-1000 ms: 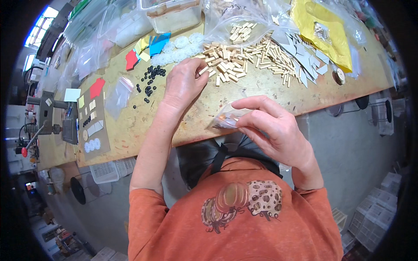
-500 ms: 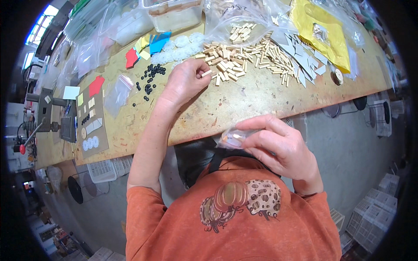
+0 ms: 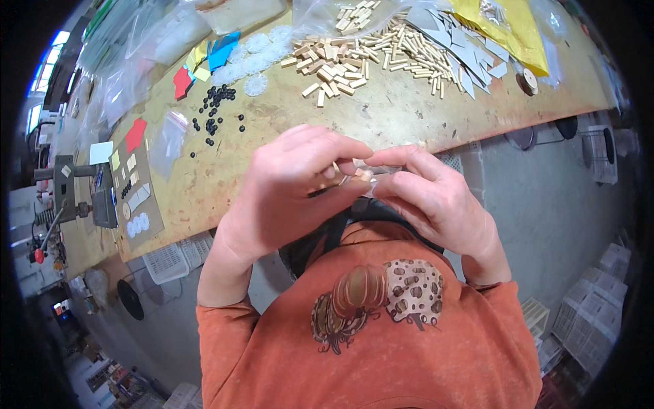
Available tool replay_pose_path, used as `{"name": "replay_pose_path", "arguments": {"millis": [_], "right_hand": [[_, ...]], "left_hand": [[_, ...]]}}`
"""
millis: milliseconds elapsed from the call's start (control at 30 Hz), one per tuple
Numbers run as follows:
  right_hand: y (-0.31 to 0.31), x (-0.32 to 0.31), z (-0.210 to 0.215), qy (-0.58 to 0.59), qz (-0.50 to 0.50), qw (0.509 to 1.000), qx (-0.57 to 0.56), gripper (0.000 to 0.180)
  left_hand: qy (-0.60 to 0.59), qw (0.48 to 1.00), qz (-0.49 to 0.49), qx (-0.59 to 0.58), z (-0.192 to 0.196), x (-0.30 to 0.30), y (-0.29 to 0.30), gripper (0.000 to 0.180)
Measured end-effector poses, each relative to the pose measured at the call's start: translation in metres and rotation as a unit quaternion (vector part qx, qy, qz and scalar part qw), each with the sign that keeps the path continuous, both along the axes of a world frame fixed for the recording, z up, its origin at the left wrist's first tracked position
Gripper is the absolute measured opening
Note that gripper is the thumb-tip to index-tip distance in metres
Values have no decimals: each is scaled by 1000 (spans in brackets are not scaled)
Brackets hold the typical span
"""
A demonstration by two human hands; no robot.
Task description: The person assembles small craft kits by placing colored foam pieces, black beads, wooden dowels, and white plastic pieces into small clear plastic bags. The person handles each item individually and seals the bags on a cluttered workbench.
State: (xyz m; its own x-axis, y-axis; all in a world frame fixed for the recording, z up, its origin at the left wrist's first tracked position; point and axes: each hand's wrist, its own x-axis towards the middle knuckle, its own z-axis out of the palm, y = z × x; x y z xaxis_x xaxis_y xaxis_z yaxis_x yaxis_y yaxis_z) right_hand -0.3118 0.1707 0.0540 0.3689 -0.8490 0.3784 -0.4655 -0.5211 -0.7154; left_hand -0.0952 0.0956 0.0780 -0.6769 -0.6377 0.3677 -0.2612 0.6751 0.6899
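In front of my chest, both hands meet over a small clear plastic bag [image 3: 371, 185]. My right hand [image 3: 439, 198] pinches the bag from the right, near its mouth. My left hand [image 3: 289, 184] is curled at the bag's opening, its thumb and fingers closed on a small wooden block [image 3: 363, 175]; the fingers partly hide it. How much the bag holds is hidden behind my fingers. Beyond the hands, a pile of wooden blocks [image 3: 334, 65] lies on the worktable [image 3: 272, 112], with a heap of thin wooden sticks [image 3: 422, 58] to its right.
Black beads [image 3: 216, 102], clear scalloped discs [image 3: 255, 61] and coloured pieces [image 3: 221, 49] lie left of the blocks. Grey flat shapes [image 3: 470, 51], a spool [image 3: 526, 82] and a yellow packet [image 3: 507, 31] are at right. A cardboard sample board [image 3: 139, 174] lies near a clamp-like machine [image 3: 68, 191].
My left hand has come back from the block pile to the bag in my right hand. The bag has risen slightly, and the view has shifted.
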Motion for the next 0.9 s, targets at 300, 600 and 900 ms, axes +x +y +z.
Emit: {"name": "replay_pose_path", "arguments": {"millis": [300,600,900], "right_hand": [[5,-18,-10,-12,-33,999,8,13],[22,-58,-29,-26,-132,991,19,8],[29,-84,-38,-50,-157,986,28,9]], "left_hand": [[-70,987,-127,72,-19,-5,-13,24],[-81,979,0,189,-38,-79,-58,13],[-148,987,54,-37,-75,-154,-113,19]]}}
